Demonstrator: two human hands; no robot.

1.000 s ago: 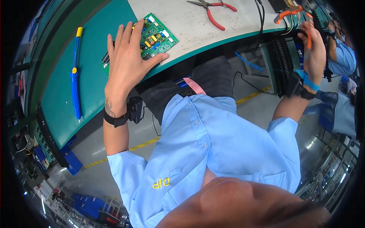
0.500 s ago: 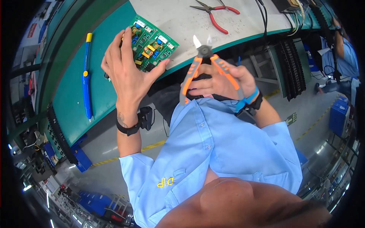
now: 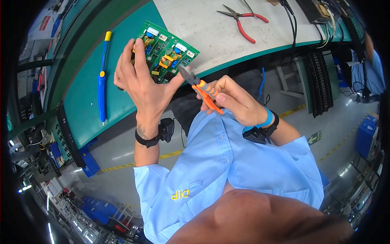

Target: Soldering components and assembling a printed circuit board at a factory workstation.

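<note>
The right grip (image 3: 239, 101), at 2 o'clock from the middle, is closed around the orange and grey cutters (image 3: 205, 90). Their tip points toward 10 o'clock, near the left thumb; I can't tell if they touch. The left grip (image 3: 146, 87), at 10 o'clock, is spread wide over the green board (image 3: 165, 45). I can't tell if it squeezes or just rests.

The board sits at 11 o'clock, by the front edge of the tabletop (image 3: 83, 122). It looks light and stiff, but the tall little parts on top could bend or snap. It would be best to hold it by its thin edges. The cutters look hard and heavier, with handles easy to hold.

The tabletop is green, with a pale, marked patch past the board. A blue and yellow tool (image 3: 102, 85) lies at 10 o'clock, and red pliers (image 3: 245, 25) lie at 1 o'clock. Farther out, the grey floor (image 3: 122, 156) has yellow stripes, and blue boxes (image 3: 367, 134) stand at 3 o'clock.
</note>
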